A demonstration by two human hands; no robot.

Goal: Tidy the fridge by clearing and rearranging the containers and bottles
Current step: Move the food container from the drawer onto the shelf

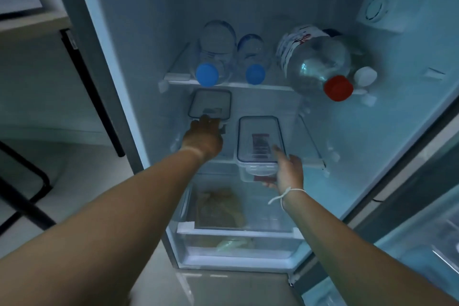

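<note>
Clearing middle shelf [314, 160]: our left hand [202, 140] reaches rear box [210, 104], grip hidden, cannot tell; right hand [289, 171] clamps front box [258, 144] at shelf edge. Next: draw front box out level.

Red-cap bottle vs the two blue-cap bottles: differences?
The red-cap bottle is visibly fatter than either blue-cap bottle. It carries a white label with red print; theirs look blue-tinted. It lies at the shelf's right, they at the left. All three are clear, lying with caps toward the door.
</note>
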